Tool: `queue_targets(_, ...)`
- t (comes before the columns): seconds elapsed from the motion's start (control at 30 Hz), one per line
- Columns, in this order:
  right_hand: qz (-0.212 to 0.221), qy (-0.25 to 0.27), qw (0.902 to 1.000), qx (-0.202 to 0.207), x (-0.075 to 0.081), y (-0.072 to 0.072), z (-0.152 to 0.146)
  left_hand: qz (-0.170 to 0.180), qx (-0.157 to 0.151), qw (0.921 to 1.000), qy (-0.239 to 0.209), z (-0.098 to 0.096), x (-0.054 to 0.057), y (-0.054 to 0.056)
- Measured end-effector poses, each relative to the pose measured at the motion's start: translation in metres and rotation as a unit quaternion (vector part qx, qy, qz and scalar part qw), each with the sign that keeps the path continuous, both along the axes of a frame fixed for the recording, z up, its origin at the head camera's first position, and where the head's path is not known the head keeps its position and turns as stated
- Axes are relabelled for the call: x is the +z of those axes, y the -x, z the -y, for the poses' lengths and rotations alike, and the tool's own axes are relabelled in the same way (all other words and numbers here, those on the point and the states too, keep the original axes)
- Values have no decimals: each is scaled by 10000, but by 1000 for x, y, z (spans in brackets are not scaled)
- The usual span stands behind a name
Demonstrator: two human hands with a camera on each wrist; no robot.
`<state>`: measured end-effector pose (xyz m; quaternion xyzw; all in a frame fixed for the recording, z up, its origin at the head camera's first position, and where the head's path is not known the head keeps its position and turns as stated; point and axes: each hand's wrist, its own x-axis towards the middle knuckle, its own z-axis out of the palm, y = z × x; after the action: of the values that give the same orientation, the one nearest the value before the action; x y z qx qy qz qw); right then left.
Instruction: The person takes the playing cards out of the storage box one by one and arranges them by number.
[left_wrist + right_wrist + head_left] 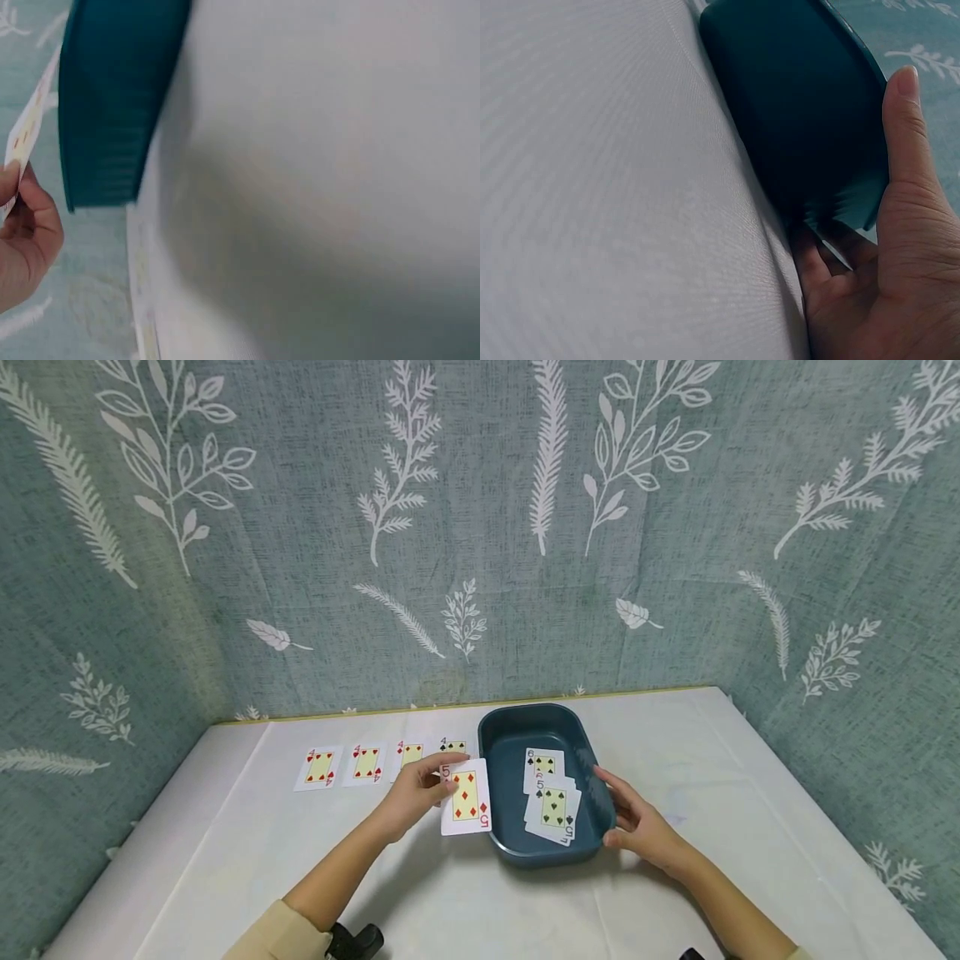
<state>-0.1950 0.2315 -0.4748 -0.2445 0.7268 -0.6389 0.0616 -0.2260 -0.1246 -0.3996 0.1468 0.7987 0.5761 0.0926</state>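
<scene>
My left hand (pixel 414 793) pinches a playing card, the five of diamonds (pixel 465 797), between thumb and fingers, face up beside the tray's left wall. In the left wrist view the card (pixel 30 124) stands nearly edge-on in that hand (pixel 28 240). The dark blue rectangular tray (pixel 517 857) sits on the table. Inside it lie an overlapping pile of cards with a five of spades (pixel 553 810) on top and a six (pixel 543 762) behind. My right hand (pixel 645 828) rests against the tray's right outer wall, fingers spread and thumb extended near the rim (pixel 911 135).
Left of the tray, a row of several fours lies face up: red ones (pixel 318 768) and a black one (pixel 453 747) nearest the tray. White cloth covers the table (pixel 225 860). A leaf-patterned grey-green curtain (pixel 480 593) stands along its back and sides.
</scene>
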Motion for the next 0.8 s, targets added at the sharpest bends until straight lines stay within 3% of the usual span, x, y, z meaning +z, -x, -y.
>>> queue_targets(0.2, 35, -153, 9998, -122, -1, -1, -1, 123, 3, 9994, 329, 16, -7, 3)
queue_targets(0.43, 61, -271, 9993, -230, 0, -2, -3, 204, 125, 9978, 620, 17, -19, 7)
queue_targets(0.57, 51, -104, 9999, -96, 2, -1, -3, -82, 88, 9972, 734, 14, -27, 7)
queue_targets(0.63, 42, -18, 10000, -47, 2, 0, -2, -287, 176, 9944, 1003, 12, -32, 8)
queue_targets(0.8, 31, 14, 10000, -2, 1, 0, -1, -893, 382, 9746, 2020, 8, -39, 10)
